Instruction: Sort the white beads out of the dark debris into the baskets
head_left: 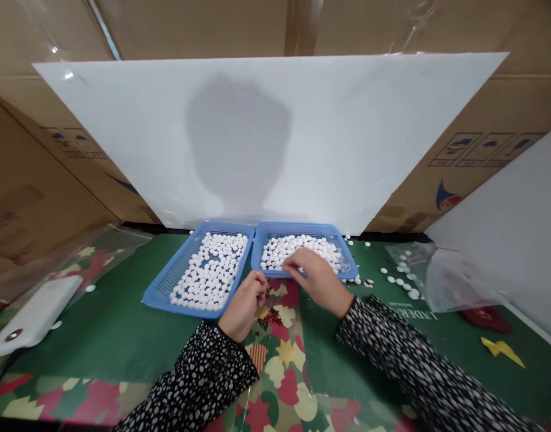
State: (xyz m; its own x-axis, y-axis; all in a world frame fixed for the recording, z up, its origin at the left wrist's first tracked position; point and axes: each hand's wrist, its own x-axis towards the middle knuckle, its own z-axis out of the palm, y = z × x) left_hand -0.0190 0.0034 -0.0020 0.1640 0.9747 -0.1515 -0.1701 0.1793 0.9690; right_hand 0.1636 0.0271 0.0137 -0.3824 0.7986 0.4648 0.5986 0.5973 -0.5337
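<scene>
My left hand is closed, with its fingers curled in, beside the near right corner of the left blue basket. Whatever it may hold is hidden by the fingers. Over the front rim of the right blue basket hangs my right hand, thumb and fingers brought together in a pinch. Anything between those fingertips is too small to make out. Both baskets hold many small white round pieces, a spread layer in the left one and a pile in the right one. Small dark red bits lie on the table below my hands.
Loose white pieces lie right of the baskets, near a clear plastic bag. A yellow scrap and a dark red item are at the right. A white device sits at the left. Behind stands a white board against cardboard.
</scene>
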